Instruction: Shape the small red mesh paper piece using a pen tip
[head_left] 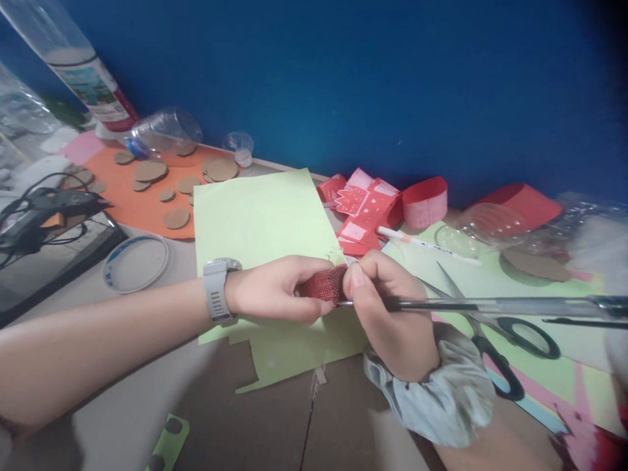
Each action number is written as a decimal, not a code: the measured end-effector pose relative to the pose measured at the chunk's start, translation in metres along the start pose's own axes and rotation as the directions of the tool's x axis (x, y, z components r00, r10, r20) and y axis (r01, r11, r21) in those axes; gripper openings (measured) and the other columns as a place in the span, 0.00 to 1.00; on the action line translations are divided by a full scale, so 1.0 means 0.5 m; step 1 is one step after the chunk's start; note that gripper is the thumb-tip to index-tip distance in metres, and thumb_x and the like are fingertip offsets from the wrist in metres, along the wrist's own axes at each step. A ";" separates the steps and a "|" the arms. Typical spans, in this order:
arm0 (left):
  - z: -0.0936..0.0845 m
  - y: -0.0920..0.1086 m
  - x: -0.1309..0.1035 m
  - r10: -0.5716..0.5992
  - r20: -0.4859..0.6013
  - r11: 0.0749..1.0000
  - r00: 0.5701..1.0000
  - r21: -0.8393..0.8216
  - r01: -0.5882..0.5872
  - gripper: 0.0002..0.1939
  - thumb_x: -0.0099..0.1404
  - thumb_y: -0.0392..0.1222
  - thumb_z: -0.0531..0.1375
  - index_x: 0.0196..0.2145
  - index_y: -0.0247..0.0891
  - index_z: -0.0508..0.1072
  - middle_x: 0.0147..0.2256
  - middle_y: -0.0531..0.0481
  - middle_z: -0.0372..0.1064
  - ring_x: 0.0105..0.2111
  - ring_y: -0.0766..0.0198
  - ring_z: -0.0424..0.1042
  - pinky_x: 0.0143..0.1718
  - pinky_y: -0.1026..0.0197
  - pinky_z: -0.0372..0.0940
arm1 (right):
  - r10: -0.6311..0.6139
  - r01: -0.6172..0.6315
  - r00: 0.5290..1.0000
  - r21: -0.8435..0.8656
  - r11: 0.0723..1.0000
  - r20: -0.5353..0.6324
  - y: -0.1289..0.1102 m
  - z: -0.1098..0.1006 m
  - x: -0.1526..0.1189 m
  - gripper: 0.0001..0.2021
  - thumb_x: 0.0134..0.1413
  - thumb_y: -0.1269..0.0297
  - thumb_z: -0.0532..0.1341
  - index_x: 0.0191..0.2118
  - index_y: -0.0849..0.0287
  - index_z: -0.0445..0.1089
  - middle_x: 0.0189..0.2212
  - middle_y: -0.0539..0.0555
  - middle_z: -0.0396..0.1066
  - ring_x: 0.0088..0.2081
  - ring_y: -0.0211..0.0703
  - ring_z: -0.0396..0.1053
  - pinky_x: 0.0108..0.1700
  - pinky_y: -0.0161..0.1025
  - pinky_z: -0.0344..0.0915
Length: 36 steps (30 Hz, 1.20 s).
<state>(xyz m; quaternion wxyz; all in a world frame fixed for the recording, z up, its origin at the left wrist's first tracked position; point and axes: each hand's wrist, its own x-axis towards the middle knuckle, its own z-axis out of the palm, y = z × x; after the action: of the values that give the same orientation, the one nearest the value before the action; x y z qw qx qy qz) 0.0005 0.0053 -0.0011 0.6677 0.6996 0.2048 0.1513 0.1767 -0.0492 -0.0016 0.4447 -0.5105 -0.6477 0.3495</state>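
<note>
My left hand [289, 288], with a grey watch at the wrist, is closed around a small dark red woven piece [321, 286]. At the right end of that piece, my right hand [387, 307] pinches a long black-and-clear pen [481, 305], whose tip meets the red piece near my left fingertips. The pen's back end points to the right. A grey-green scrunchie circles my right wrist. Beneath both hands lies light green paper [255, 222], with cut edges at its lower side.
Scissors [490, 333] lie open at right, near a white marker [426, 245] and red paper strips [373, 209]. Cardboard discs [151, 171] rest on orange paper [112, 196] at left. A tape ring [135, 288], glue gun [44, 209] and plastic bottles [93, 85] are also there.
</note>
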 end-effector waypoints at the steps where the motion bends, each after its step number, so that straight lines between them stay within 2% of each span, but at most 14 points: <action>1: 0.000 0.000 0.000 0.000 0.001 1.000 1.000 -0.001 0.000 0.04 0.61 0.34 0.58 0.31 0.35 0.63 0.26 0.55 0.61 0.24 0.69 0.61 0.26 0.67 0.58 | -0.002 0.002 1.000 0.001 1.000 0.003 0.000 0.000 0.000 0.13 0.56 0.74 0.54 0.23 0.57 0.55 0.18 0.43 0.52 0.20 0.31 0.51 0.21 0.31 0.49; 16: 0.002 0.000 -0.001 -0.021 0.009 0.999 1.000 -0.034 0.021 0.05 0.61 0.33 0.58 0.31 0.36 0.62 0.25 0.55 0.60 0.24 0.68 0.61 0.25 0.67 0.58 | 0.030 -0.030 1.000 0.062 0.998 0.009 0.002 0.003 0.001 0.13 0.58 0.71 0.54 0.23 0.57 0.55 0.18 0.44 0.52 0.21 0.32 0.51 0.23 0.32 0.50; 28: 0.001 -0.004 -0.001 -0.013 -0.003 1.000 1.000 0.000 0.013 0.05 0.61 0.34 0.57 0.31 0.36 0.62 0.25 0.55 0.61 0.24 0.68 0.62 0.25 0.66 0.58 | 0.076 -0.076 0.997 0.031 0.997 0.022 0.000 0.005 0.003 0.13 0.57 0.69 0.54 0.22 0.56 0.53 0.18 0.44 0.50 0.21 0.34 0.50 0.22 0.34 0.49; 36: 0.004 -0.006 -0.002 -0.024 -0.003 0.999 1.000 -0.036 0.024 0.06 0.61 0.35 0.58 0.31 0.36 0.61 0.24 0.55 0.62 0.23 0.67 0.62 0.25 0.65 0.60 | 0.043 -0.045 0.999 0.055 0.997 0.020 0.003 0.004 0.002 0.13 0.59 0.69 0.52 0.23 0.56 0.54 0.18 0.44 0.51 0.22 0.34 0.51 0.24 0.34 0.50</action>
<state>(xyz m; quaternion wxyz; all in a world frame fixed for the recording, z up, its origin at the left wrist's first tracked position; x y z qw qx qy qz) 0.0001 0.0032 -0.0040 0.6815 0.6846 0.2117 0.1482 0.1751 -0.0478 -0.0034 0.4448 -0.5087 -0.6305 0.3818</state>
